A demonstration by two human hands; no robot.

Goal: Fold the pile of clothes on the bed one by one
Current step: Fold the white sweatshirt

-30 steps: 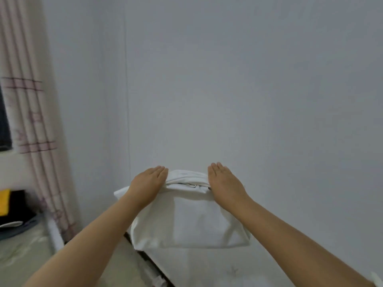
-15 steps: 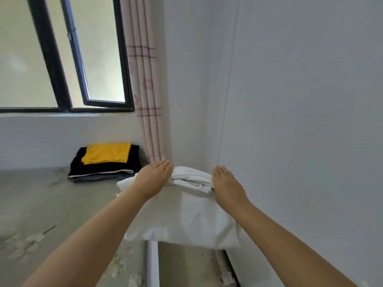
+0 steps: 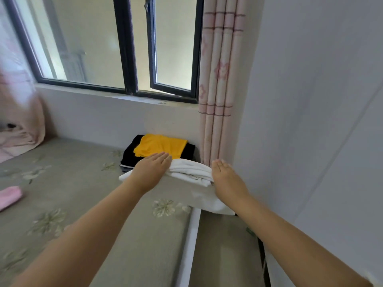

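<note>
A folded white garment [image 3: 192, 172] is carried between the left hand [image 3: 151, 172] and right hand [image 3: 227, 181], fingers [image 3: 163, 157] straight, above the bed [image 3: 83, 183].

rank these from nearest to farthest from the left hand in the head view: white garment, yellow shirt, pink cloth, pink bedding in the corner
1. white garment: under the left hand, touching it.
2. yellow shirt: just beyond the fingertips, on the dark stack by the wall.
3. pink cloth: far left on the bed.
4. pink bedding: far left corner, behind the pink cloth.
</note>
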